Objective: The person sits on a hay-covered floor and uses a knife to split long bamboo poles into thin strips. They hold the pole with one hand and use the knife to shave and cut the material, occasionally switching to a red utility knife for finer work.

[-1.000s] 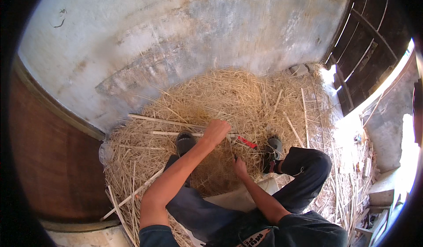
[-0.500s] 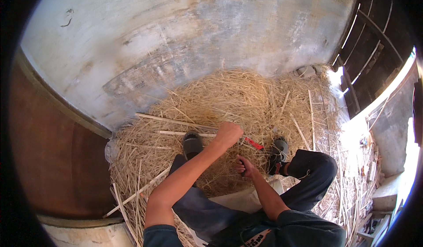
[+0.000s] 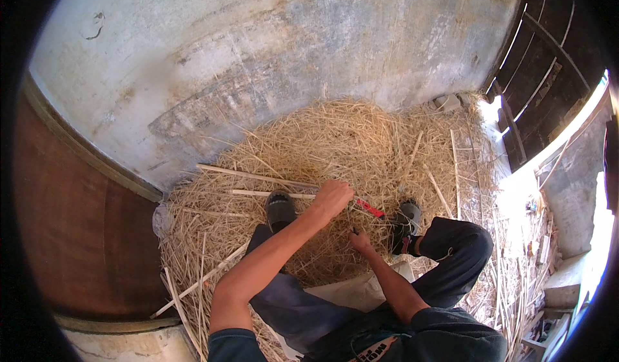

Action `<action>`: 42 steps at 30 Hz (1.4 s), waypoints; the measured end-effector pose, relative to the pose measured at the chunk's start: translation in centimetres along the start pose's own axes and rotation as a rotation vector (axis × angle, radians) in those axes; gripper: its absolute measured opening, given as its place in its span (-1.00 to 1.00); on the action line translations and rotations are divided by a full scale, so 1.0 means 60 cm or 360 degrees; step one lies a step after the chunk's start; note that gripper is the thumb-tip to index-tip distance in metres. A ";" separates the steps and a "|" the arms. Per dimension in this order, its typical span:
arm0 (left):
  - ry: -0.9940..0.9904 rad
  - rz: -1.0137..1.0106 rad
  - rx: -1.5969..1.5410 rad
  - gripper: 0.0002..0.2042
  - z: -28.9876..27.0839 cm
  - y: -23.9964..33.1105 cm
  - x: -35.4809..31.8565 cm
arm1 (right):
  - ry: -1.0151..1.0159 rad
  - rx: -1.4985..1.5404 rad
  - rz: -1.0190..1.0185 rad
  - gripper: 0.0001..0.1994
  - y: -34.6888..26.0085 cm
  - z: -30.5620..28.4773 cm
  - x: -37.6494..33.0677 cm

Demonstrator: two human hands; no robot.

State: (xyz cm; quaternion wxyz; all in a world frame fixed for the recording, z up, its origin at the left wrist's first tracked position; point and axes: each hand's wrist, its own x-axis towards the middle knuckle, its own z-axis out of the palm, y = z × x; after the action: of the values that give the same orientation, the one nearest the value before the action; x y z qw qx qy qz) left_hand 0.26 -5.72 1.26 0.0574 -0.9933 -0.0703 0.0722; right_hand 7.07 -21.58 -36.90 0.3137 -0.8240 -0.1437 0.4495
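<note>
My left hand [image 3: 333, 198] is closed in a fist over the straw, ahead of my left shoe. A pale wooden strip [image 3: 258, 175] runs up to it from the left. On its right side lies a slim red-and-black piece [image 3: 369, 208], its near end meeting the fist. What the fingers enclose is hidden. Lower and to the right, my right hand [image 3: 362, 241] is closed around a dark-handled tool [image 3: 354, 231]; the handle's end shows at the fingers. Something thin, too fine to make out, stands between the two hands.
Straw [image 3: 348, 130] covers the floor, with loose pale sticks [image 3: 209, 277] on it. My shoes [image 3: 280, 208] stand either side of my hands. A stained wall [image 3: 290, 52] rises ahead, a brown panel [image 3: 84, 220] at left. Dark boards [image 3: 548, 59] stand at right.
My right hand has risen slightly and turned, so less of the dark handle shows. My left hand stays almost where it was.
</note>
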 end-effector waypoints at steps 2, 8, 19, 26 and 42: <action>0.0050 0.0000 -0.0013 -0.95 0.004 -0.003 -0.002 | 0.0058 -0.0059 -0.0061 -0.68 0.009 0.006 0.012; -0.0021 -0.0160 -0.0090 -0.93 0.036 -0.029 -0.010 | -0.0165 0.0217 0.0099 -0.57 -0.051 -0.010 -0.056; 0.0038 -0.0281 -0.0089 -0.95 0.041 -0.038 -0.016 | -0.0467 0.1296 0.0299 -0.43 -0.111 -0.041 -0.140; -0.0127 -0.0142 -0.0068 -0.99 -0.016 0.001 -0.023 | -0.0625 0.1233 0.0263 -0.38 -0.102 -0.066 -0.067; 0.0010 -0.0336 -0.0226 -0.90 0.053 -0.048 -0.018 | -0.0045 0.0530 -0.0202 -0.50 -0.074 -0.019 -0.103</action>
State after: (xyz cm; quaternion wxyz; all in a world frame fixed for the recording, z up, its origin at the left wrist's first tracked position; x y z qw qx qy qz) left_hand -1.65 -2.69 -1.39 -0.0057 -0.9821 -0.1791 0.0576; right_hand 4.80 -21.87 -29.54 0.4716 -0.7435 -0.1234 0.4577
